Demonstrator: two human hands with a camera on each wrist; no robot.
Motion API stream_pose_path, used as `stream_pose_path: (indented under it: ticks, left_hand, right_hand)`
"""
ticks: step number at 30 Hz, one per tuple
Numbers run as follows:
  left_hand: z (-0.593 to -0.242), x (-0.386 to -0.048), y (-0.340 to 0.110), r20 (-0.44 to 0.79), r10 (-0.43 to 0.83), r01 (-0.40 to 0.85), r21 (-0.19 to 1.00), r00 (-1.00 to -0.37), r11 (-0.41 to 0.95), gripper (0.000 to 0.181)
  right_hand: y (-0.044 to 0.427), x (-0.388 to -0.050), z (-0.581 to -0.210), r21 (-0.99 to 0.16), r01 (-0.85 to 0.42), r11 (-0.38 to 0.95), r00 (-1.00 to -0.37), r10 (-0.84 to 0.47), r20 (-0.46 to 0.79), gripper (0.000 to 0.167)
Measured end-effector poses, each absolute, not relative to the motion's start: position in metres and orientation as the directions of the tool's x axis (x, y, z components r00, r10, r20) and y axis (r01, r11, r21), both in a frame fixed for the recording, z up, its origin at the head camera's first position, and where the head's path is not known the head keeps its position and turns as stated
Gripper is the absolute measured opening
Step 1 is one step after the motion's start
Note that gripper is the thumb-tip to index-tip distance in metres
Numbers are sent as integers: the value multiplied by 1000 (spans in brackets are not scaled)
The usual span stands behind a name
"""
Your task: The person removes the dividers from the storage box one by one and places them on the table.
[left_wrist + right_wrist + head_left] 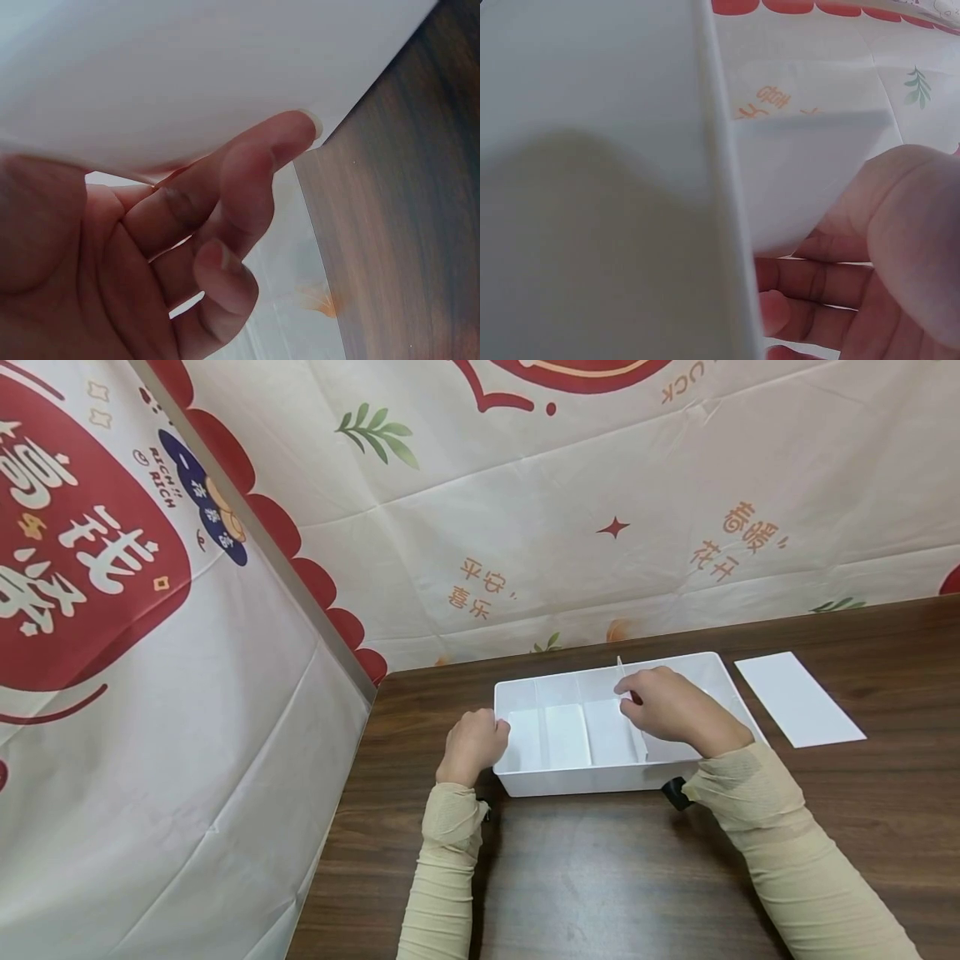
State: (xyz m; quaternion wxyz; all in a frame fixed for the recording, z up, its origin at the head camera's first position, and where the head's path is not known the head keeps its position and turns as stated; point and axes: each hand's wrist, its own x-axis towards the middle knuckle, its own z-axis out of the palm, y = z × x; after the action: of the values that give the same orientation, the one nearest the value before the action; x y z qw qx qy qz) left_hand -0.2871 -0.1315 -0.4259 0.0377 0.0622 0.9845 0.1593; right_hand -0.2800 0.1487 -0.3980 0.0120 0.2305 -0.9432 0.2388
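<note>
A long white plastic box [585, 782] with upright cross dividers lies on the table. My left hand [474, 745] grips the box's left end wall. In the left wrist view its fingers [247, 180] curl against the white wall's outer face, and the thumb is hidden. Over the box's right half, my right hand [671, 706] pinches the top edge of a thin white divider [639, 745]. This divider stands crosswise in the box and rises slightly above the rim at the back. In the right wrist view the box wall [724, 172] hides part of the right hand's fingers.
A flat white rectangular panel [798, 700] lies right of the box on the dark wood table [592, 877]. Printed white cloth [555, 527] hangs behind the table, and another printed sheet [150, 760] hangs along the left side.
</note>
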Motion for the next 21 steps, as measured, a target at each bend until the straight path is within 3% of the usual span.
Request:
stream_pose_path:
  ticks: [21]
  left_hand:
    - [-426, -286, -132, -51, 138, 114, 321, -989, 940, 37]
  right_hand:
    - [148, -278, -395, -460, -454, 763, -888, -427, 168, 32]
